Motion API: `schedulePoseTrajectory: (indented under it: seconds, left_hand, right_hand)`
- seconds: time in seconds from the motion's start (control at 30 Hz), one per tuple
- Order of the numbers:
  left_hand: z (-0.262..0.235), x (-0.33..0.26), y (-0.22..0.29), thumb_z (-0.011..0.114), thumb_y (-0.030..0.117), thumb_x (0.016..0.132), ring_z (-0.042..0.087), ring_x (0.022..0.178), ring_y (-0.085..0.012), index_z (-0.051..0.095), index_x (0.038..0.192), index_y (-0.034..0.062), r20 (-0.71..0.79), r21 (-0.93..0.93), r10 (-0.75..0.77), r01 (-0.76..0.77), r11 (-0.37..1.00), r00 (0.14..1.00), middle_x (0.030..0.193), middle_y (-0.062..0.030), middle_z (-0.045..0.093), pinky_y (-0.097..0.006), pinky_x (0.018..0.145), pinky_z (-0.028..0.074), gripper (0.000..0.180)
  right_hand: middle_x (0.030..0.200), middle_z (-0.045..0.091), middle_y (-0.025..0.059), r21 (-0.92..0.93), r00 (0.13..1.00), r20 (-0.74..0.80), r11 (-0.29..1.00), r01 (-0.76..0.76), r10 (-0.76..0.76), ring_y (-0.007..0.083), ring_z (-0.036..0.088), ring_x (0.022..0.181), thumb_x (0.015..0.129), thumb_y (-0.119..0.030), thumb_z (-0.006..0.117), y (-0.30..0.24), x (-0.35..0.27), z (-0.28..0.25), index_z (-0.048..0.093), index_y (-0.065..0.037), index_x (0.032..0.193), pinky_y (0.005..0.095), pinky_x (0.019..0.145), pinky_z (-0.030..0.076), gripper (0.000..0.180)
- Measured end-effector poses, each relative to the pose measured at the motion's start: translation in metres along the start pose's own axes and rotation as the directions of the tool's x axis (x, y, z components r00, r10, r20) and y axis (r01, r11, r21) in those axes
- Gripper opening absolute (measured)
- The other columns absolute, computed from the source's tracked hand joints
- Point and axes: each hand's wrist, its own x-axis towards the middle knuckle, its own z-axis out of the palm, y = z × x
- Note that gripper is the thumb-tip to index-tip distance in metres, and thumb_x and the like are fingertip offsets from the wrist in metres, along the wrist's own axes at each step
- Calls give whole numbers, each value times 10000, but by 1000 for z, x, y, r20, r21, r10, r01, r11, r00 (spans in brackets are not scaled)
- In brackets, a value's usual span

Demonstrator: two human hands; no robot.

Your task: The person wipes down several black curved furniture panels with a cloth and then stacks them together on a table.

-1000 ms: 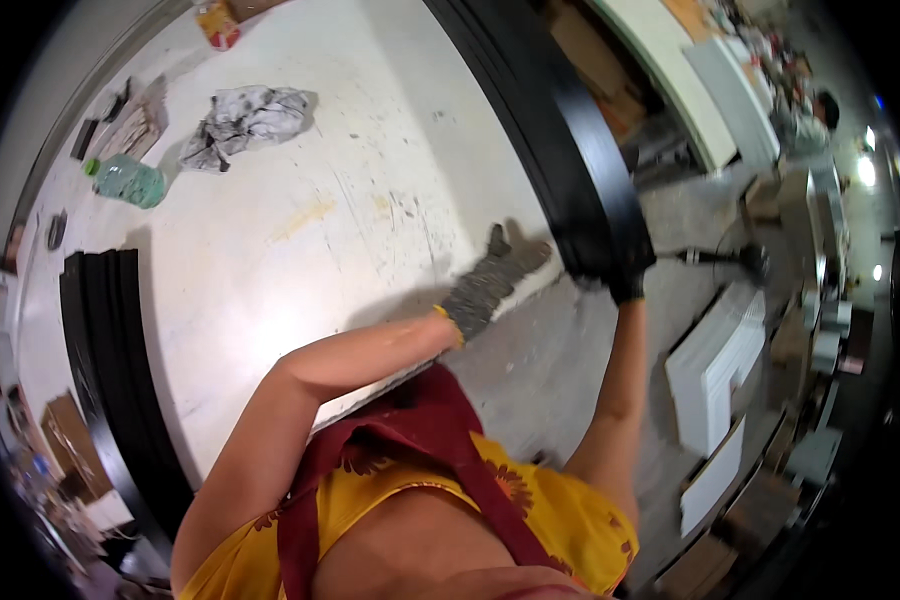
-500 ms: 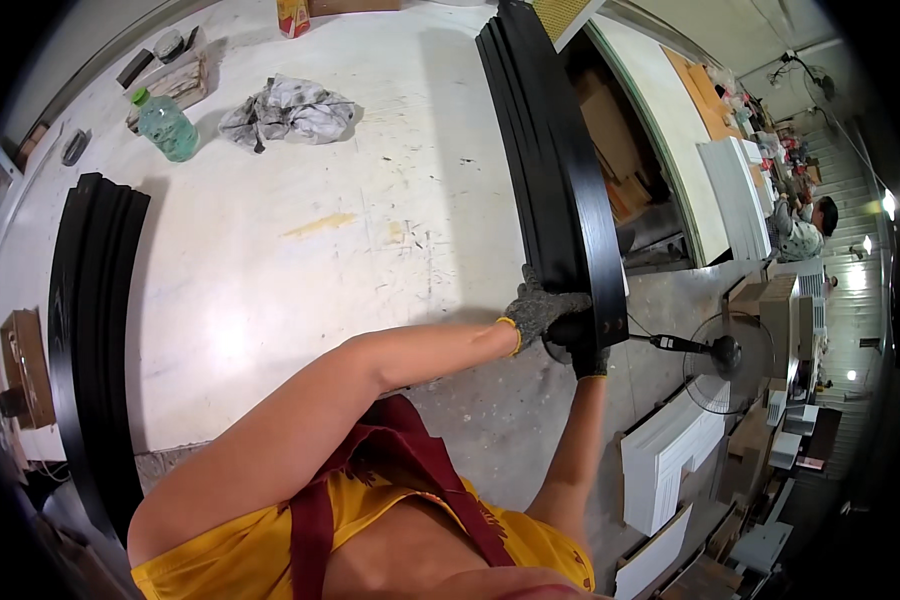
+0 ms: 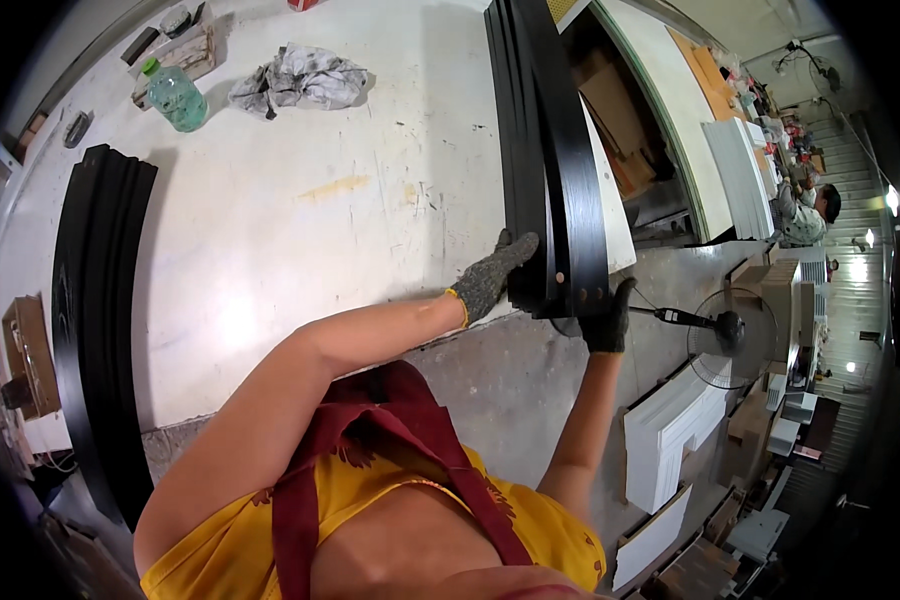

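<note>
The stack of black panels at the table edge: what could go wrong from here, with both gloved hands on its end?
1. The stack of black panels reaches the table edge, so its end could slip off.
2. The right hand grips the end from below, and the left hand presses its side; fingers could be pinched.
3. A standing fan stands close beside; a swinging panel could hit it.
</note>
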Motion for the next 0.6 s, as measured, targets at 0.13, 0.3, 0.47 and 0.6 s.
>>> schedulePoseTrajectory:
  seconds: [0.13, 0.3, 0.47, 0.6]
  left_hand:
    - [14, 10, -9, 703, 398, 845, 604, 910, -158, 429, 1290, 51, 38, 254, 35, -44, 966, 999, 1094, -86, 595, -301, 760, 529, 628]
    - [33, 22, -13, 772, 428, 751, 586, 909, -194, 418, 1269, 42, 29, 532, 154, -145, 834, 988, 1098, -130, 563, -332, 704, 525, 737]
    - [31, 29, -16, 788, 314, 743, 570, 958, -217, 323, 1336, 31, -38, 606, 217, -150, 781, 975, 1152, -148, 538, -341, 676, 530, 805]
    - [28, 11, -4, 801, 223, 737, 558, 998, -236, 247, 1389, 22, -80, 639, 245, -138, 757, 966, 1196, -162, 518, -348, 653, 533, 879]
  right_hand:
    - [1308, 518, 103, -529, 738, 655, -795, 297, -160, 298, 453, 1228, 959, -325, 459, 8, 31, -18, 451, -45, 1345, 477, 1094, 302, 476]
    - [1400, 455, 98, -88, 626, 778, -978, 187, 50, 279, 394, 1323, 990, -257, 308, 11, 47, -68, 381, -99, 1419, 451, 1131, 256, 462]
    - [994, 614, 113, -483, 711, 702, -765, 426, -47, 275, 582, 933, 926, -227, 444, 28, 59, -40, 589, -66, 1003, 418, 859, 445, 230]
    - [960, 636, 76, -929, 935, 253, 206, 306, -248, 233, 613, 941, 919, -360, 512, 43, 48, -40, 591, -63, 1063, 399, 866, 494, 340]
